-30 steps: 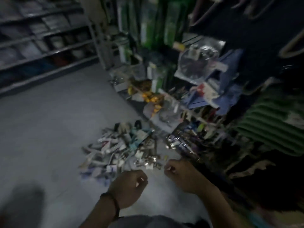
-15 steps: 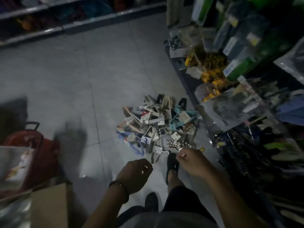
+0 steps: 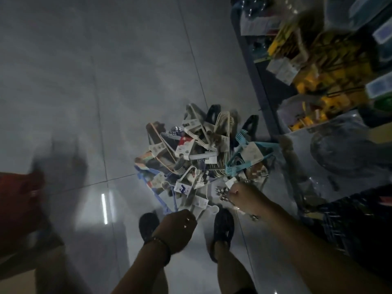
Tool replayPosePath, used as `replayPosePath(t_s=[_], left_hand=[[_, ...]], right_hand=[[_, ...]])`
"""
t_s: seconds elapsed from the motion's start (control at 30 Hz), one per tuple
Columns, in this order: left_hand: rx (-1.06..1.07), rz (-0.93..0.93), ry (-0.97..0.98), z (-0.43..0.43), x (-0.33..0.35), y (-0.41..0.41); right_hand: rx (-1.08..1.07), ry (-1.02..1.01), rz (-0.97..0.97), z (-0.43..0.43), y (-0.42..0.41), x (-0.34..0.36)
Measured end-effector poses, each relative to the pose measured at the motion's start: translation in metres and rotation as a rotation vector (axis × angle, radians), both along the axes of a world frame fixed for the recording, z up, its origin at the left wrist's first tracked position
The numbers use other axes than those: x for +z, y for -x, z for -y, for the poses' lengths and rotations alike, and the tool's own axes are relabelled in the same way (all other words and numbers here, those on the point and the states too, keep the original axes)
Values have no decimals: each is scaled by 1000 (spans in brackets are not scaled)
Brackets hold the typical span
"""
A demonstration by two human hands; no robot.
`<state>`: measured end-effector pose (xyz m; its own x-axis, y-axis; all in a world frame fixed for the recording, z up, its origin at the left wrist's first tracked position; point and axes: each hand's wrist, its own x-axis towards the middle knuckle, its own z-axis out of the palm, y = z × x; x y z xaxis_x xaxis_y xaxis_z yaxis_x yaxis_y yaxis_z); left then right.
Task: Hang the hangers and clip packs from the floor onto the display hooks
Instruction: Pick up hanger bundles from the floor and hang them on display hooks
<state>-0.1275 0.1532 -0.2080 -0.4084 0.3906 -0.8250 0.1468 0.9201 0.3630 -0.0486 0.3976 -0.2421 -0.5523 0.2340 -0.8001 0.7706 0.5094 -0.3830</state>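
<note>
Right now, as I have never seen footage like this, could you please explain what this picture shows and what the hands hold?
There is no machine here: a person wears one camera on the head, looking down past their own arms. The left hand and right hand reach toward a pile of plastic hangers and carded packs on the grey tiled floor. A light blue hanger lies on the pile's right side. Below the hands are the person's feet in dark shoes. On the right stands a shop shelf with yellow goods. Both hands have curled fingers. Small metal bits glint beside the right one, but the picture is too dark and blurred to tell whether either holds anything.
</note>
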Motion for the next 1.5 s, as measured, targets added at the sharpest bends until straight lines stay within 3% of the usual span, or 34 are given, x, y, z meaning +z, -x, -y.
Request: replayPosePath(t_s=[0.27, 0.43, 0.53, 0.63, 0.73, 0.83, 0.97, 1.2, 1.5], left_hand=[[-243, 55, -46, -82, -239, 61], [-10, 192, -129, -99, -335, 48], [147, 288, -106, -86, -362, 43], [127, 206, -31, -71, -375, 37], [136, 260, 93, -72, -368, 31], [475, 426, -1, -90, -348, 32], [775, 614, -53, -122, -315, 36], [860, 907, -202, -166, -270, 46], [806, 697, -265, -159, -265, 25]], right_hand=[[32, -279, 74, -72, 46, -262], [105, -291, 148, -87, 46, -369], [117, -247, 127, -84, 44, -398], [95, -301, 54, -81, 33, -405], [64, -422, -11, -64, 17, -393], [3, -494, -215, -43, 1, -363], [-293, -353, -426, -31, -20, -309], [-247, -277, -482, 2, -60, -227], [11, -318, -560, 43, -81, -219]])
